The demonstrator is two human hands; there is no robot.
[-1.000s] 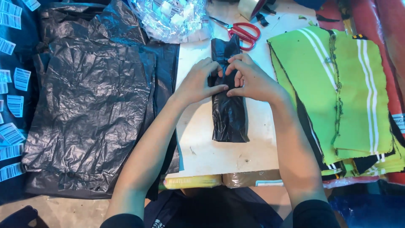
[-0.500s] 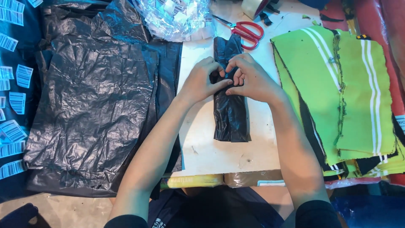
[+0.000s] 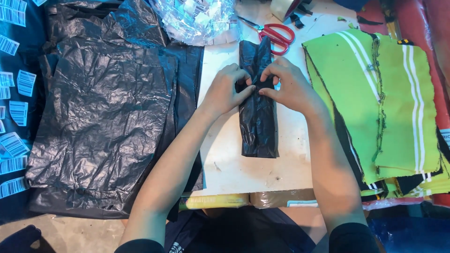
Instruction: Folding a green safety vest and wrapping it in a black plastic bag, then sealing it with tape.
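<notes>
A: Head view. Where do your hands sit?

B: Both meet on the black plastic bundle (image 3: 258, 117), a long narrow package lying lengthwise on the white table (image 3: 234, 173). Your left hand (image 3: 227, 89) pinches its upper part from the left side, fingers curled tight and thumb pressed onto the plastic. Your right hand (image 3: 288, 84) grips from the right, fingers bent closed on the same fold. The fingertips of both nearly touch at the middle of the bundle.

A: What lies around you?

B: To your left, a stack of black plastic bags (image 3: 103, 117) spreads flat and wrinkled, its edge overlapping the table. Further left, white label stickers (image 3: 18, 112) are scattered on a dark surface. Just beyond the bundle's far end lie red-handled scissors (image 3: 276, 33), beside a clear crinkled bag of small items (image 3: 197, 18). To your right, a pile of green fabric pieces with white stripes (image 3: 379, 103) sits near your right forearm, not touching the bundle. A tape roll (image 3: 283, 7) shows at the top edge, partly cut off.
</notes>
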